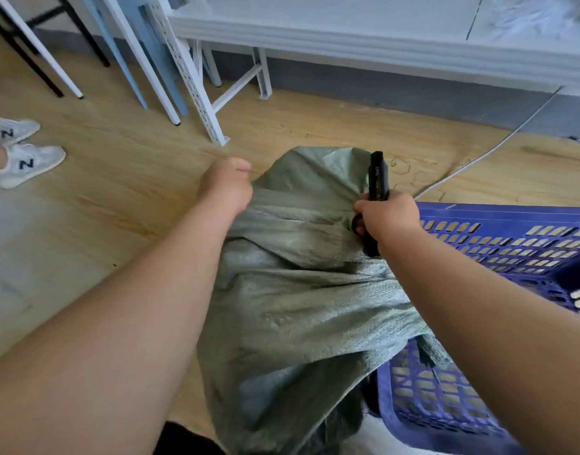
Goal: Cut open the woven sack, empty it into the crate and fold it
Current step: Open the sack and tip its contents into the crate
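Green woven sack (301,290) fills frame centre, lying on the wood floor (118,178) with its near end draped over the rim of the blue perforated crate (498,238) at 3 to 5 o'clock. Left hand (228,185), at 11 o'clock of the sack, has its grip clamped on a bunched fold of the fabric; right hand (388,215), at 1 o'clock, has its grip closed round both gathered sack cloth and a black folding knife (377,177) pointing away. Two white sneakers (18,151) at 9 o'clock of frame; white perforated rack legs (190,70) at 11 o'clock.
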Available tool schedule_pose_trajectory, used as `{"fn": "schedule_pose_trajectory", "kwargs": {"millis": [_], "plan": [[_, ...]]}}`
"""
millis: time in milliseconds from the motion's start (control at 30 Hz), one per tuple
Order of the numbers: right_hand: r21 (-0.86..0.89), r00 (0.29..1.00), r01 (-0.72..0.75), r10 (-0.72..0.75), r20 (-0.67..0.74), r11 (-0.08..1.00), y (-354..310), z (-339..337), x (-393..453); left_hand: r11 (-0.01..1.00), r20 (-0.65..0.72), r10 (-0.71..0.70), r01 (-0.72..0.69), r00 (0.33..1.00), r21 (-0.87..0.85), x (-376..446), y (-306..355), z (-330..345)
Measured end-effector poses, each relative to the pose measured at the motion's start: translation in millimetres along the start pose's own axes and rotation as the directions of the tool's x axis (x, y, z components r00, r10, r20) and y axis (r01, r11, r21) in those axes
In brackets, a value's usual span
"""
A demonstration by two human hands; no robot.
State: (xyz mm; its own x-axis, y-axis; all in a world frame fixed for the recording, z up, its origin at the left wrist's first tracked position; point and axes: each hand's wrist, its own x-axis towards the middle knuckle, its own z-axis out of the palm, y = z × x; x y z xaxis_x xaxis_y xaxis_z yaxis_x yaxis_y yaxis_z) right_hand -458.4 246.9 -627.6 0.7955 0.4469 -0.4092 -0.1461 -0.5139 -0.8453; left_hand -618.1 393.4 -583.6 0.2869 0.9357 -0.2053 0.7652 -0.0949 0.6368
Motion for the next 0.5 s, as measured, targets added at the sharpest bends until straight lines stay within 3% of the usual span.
{"fn": "schedule_pose_trajectory", "kwargs": {"millis": [67,167,300,400,500], "plan": [[0.006,1.0,0.005,-0.005,-0.006,1.0,5.3,-1.6,1.9,0.943,0.025,-0.133,0.119,0.991,0.312,12.9,-25.3,-8.2],[-0.005,0.999,0.032,-0.032,-0.017,0.999,11.3,1.6,4.2,0.883,0.211,-0.345,0.24,0.915,0.404,19.1,-40.4,-6.1],[-0.043,0.999,0.046,-0.046,-0.002,0.998,17.7,10.3,7.5,0.85,0.163,-0.257,0.143,0.953,0.507,32.8,-37.9,-0.5],[-0.074,0.998,0.064,-0.064,0.01,0.995,21.4,11.5,10.2,0.874,0.086,-0.189,0.128,0.978,0.469,45.3,-43.6,8.5],[-0.16,0.996,0.086,-0.082,0.031,0.983,20.6,11.3,12.2,0.95,-0.047,-0.202,0.208,0.978,0.235,56.5,-46.2,14.9]]}}
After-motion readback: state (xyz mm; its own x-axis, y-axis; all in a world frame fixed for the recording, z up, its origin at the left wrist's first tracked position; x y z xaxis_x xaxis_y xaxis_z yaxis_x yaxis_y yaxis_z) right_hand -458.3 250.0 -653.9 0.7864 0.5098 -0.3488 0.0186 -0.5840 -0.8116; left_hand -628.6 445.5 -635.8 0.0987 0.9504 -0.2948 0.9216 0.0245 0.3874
